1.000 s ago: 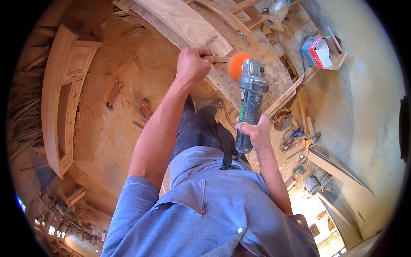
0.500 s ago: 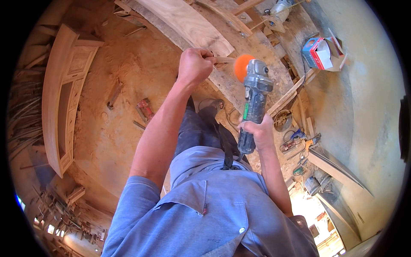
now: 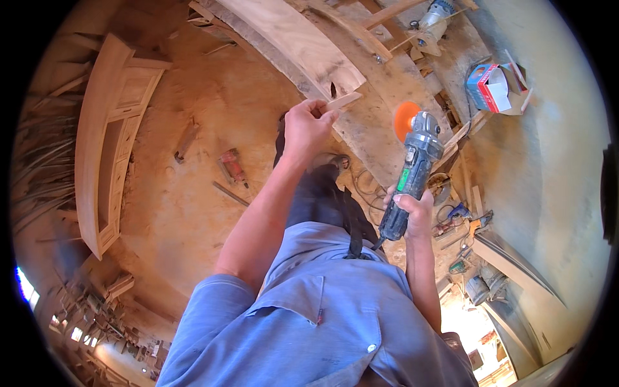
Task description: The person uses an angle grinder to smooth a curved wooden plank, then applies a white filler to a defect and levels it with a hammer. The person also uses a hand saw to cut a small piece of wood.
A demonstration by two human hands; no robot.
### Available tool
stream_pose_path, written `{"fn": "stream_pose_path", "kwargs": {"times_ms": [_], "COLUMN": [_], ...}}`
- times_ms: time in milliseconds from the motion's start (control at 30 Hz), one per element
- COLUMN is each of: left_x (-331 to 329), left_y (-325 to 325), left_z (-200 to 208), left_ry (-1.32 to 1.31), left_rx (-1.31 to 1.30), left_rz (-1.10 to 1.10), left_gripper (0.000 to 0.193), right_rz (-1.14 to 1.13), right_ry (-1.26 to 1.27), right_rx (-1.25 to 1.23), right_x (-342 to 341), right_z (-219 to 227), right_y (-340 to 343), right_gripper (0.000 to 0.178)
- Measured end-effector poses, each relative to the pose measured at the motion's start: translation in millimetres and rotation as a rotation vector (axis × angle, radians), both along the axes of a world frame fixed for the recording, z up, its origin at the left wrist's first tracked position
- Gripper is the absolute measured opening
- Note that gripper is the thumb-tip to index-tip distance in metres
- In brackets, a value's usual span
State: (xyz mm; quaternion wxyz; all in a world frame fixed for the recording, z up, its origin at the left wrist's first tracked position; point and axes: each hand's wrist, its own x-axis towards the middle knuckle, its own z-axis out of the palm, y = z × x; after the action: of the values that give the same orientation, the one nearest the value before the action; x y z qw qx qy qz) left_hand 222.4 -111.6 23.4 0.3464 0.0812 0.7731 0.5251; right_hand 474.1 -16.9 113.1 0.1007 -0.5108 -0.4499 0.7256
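Between the thumb and fingers of my left hand (image 3: 309, 129) is a small strip of wood (image 3: 344, 100), held near the end of a long wooden board (image 3: 303, 45) on the workbench. My right hand (image 3: 412, 209) is wrapped round the body of an angle grinder (image 3: 416, 161), which points away from me. An orange sanding disc (image 3: 405, 121) sits on the grinder's head, apart from the strip. The grinder's cord runs down from its rear end towards my waist.
A blue and red cardboard box (image 3: 488, 88) stands open at the right of the bench (image 3: 380, 97). Beyond it lies another power tool (image 3: 433, 29). A red power tool (image 3: 233, 166) rests on the dusty floor. At the left stands a wooden cabinet (image 3: 106, 148); more tools lie at the right.
The grinder has moved right, and its disc has come away from the wood strip. My left hand has come down and nearer, with the strip now turned at an angle.
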Motion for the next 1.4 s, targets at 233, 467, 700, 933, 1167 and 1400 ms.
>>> {"fn": "stream_pose_path", "kwargs": {"times_ms": [233, 467, 700, 933, 1167, 1400], "left_x": [13, 36, 31, 17, 17, 15], "left_y": [-6, -8, 3, 8, 9, 1], "left_z": [12, 18, 20, 36, 30, 6], "left_ry": [0.386, 0.308, 0.719, 0.579, 0.525, -0.041], "left_rx": [-0.144, -0.2, -0.376, -0.485, -0.455, -0.07], "left_rz": [-0.17, -0.091, -0.227, -0.41, -0.341, 0.05], "left_gripper": [0.032, 0.041, 0.036, 0.034, 0.036, 0.032], "right_rz": [0.021, 0.01, 0.035, -0.016, 0.014, 0.053], "right_ry": [-0.023, -0.007, -0.008, 0.016, -0.011, -0.037], "right_rx": [-0.016, -0.018, -0.016, -0.042, -0.081, -0.029], "right_x": [8, 10, 9, 2, 6, 3], "right_z": [-5, -5, -4, -1, -6, -1], "right_y": [0, -1, -2, -6, -6, -10], "right_gripper": [0.042, 0.041, 0.042, 0.038, 0.038, 0.041]}}
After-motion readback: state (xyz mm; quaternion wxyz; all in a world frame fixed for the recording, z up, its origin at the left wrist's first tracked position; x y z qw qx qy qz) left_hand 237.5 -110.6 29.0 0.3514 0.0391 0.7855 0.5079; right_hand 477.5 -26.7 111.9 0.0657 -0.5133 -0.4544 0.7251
